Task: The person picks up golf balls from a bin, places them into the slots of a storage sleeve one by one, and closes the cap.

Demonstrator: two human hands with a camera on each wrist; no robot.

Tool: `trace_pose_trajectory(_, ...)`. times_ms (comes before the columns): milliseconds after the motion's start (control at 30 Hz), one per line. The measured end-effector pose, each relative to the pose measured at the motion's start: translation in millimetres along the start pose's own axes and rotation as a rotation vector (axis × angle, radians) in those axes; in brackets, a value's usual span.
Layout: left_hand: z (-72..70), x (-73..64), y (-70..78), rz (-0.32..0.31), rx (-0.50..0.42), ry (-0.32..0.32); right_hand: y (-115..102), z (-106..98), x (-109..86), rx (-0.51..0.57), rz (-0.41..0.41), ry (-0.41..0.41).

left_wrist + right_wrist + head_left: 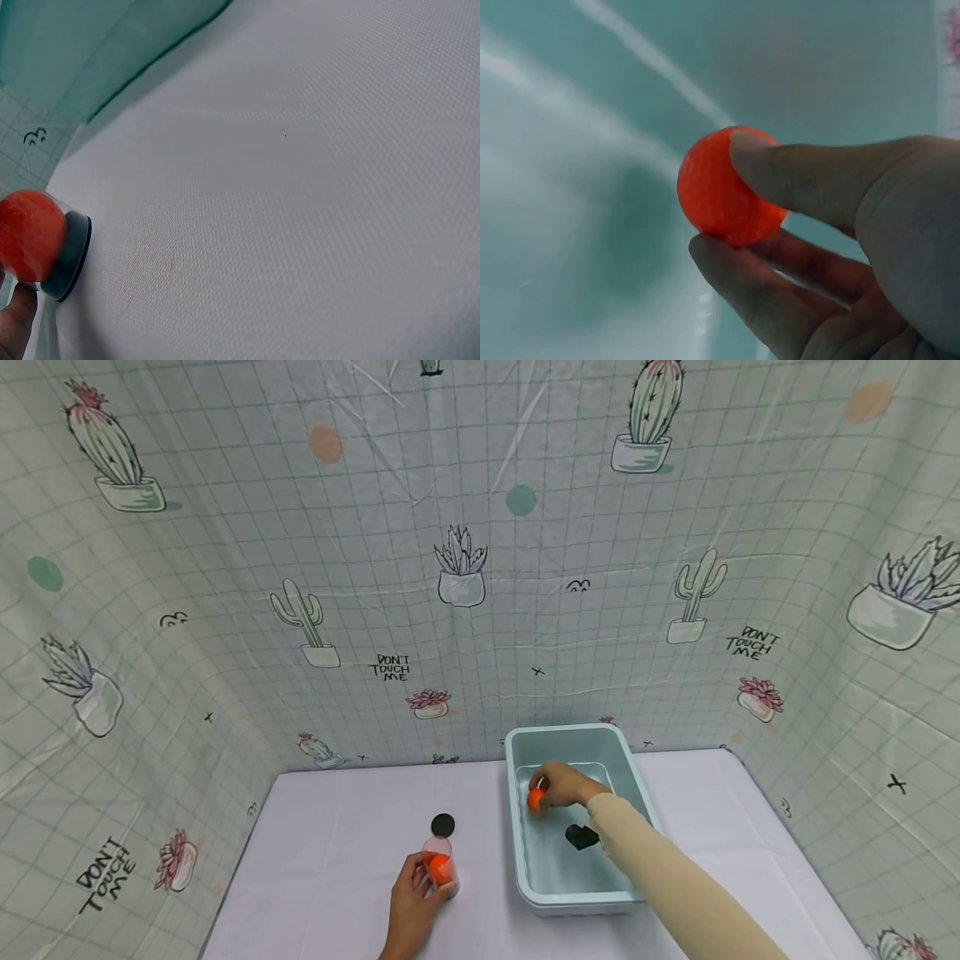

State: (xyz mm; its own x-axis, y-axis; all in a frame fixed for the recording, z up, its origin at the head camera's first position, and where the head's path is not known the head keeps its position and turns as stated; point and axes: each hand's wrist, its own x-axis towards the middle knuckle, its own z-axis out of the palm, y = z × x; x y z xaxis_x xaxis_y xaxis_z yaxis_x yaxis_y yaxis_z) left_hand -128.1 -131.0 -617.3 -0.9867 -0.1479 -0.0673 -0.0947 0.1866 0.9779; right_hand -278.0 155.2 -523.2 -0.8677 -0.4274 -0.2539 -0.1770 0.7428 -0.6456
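My right hand (561,783) pinches an orange ball (720,191) between thumb and fingers, inside the pale blue-green plastic tub (527,868). In the right wrist view the thumb lies over the ball and the fingers lie under it. My left hand (417,893) grips a clear cylindrical container (437,843) on the table, left of the tub. A second orange ball (440,869) shows through its wall. The left wrist view shows a dark band (71,259) at one end of the container.
A black round disc (443,824) lies on the white-covered table (330,843) just beyond the clear container. Inside the tub, near the right forearm, is a black heart-shaped piece (581,837). A cactus-printed cloth (510,627) hangs behind the table and at both sides.
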Motion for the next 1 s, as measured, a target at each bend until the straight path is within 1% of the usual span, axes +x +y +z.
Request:
trace_pose_trajectory(67, -0.5, -0.3, 0.0, 0.010, -0.009, -0.003, -3.8, -6.5, -3.3, 0.014, -0.026, 0.033)
trace_pose_trajectory(233, -1.2, -0.5, 0.4, 0.018, -0.021, -0.007, -17.0, -19.8, -13.3, 0.021, -0.052, 0.112)
trace_pose_trajectory(367, -1.4, -0.4, 1.0, 0.009, -0.019, -0.008, -28.5, -22.4, -24.0, 0.068, -0.037, 0.151)
trace_pose_trajectory(500, -1.3, 0.5, 0.6, 0.001, -0.019, -0.007, -40.2, -21.4, -36.8, 0.106, -0.089, 0.187)
trace_pose_trajectory(633, -1.4, 0.5, -0.3, 0.003, -0.018, -0.007, -51.9, -17.6, -48.4, 0.122, -0.167, 0.213)
trace_pose_trajectory(767, -1.5, -0.7, -0.5, 0.016, -0.022, -0.007, -63.0, -9.2, -57.1, 0.153, -0.219, 0.241)
trace_pose_trajectory(867, -1.2, -1.4, 0.2, 0.025, -0.012, -0.002, -71.8, -0.3, -62.4, 0.189, -0.239, 0.257)
trace_pose_trajectory(1000, -0.2, -1.5, 0.8, 0.015, 0.007, 0.009, -83.2, 13.9, -67.9, 0.218, -0.260, 0.265)
